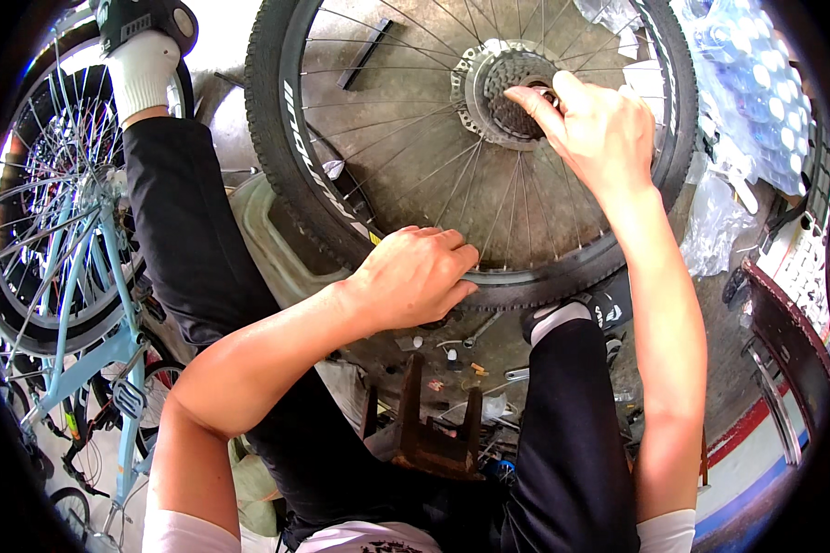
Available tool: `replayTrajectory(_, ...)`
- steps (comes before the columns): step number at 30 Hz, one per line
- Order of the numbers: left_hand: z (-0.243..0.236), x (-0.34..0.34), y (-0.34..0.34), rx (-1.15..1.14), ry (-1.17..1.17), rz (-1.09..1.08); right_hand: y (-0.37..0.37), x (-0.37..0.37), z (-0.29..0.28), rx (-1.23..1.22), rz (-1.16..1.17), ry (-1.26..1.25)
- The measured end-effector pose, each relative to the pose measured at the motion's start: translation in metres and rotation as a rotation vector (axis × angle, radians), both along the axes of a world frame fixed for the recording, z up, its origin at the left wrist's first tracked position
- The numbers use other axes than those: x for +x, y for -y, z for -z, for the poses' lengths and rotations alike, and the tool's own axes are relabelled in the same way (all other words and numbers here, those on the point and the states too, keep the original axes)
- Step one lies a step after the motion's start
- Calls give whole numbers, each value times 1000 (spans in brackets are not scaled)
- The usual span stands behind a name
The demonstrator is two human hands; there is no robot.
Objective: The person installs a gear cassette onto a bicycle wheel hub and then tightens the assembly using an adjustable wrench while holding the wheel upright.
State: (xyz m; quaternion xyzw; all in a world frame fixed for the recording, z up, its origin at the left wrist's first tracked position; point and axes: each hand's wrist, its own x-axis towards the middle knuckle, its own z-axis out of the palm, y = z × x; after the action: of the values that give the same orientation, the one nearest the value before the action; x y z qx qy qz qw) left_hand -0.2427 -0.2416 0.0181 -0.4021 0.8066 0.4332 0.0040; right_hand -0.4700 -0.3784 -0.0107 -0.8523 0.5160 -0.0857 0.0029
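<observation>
A bicycle wheel point(301, 120) with a black tyre, spokes and white rim lettering fills the upper middle, tilted toward me. My left hand point(418, 275) grips its lower rim, fingers curled over the edge and thumb on the tyre. My right hand point(588, 129) is at the hub, thumb lying across the silver-grey cassette point(505, 78) and fingers curled at its right side, covering part of the axle end. Whether a small part is inside those fingers is hidden. A disc with a perforated edge point(468, 101) shows behind the cassette.
A light blue bicycle point(101, 336) stands at the left beside my leg point(184, 230). A wooden stool point(424, 429) is below, among scattered tools like a wrench point(480, 332). Bubble wrap point(752, 101) lies upper right, a dark curved wooden piece point(784, 323) at right.
</observation>
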Motion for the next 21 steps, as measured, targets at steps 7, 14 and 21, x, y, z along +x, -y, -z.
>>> replayTrajectory(7, 0, 0, 0, 7, 7, 5, 9, -6, 1, -161, -254, 270)
replayTrajectory(14, 1, 0, 0, 0, 4, 0, 5, -9, 7, -57, -133, 208)
replayTrajectory(21, 1, 0, -1, 4, 7, 4, 5, -17, 6, 105, -250, 506)
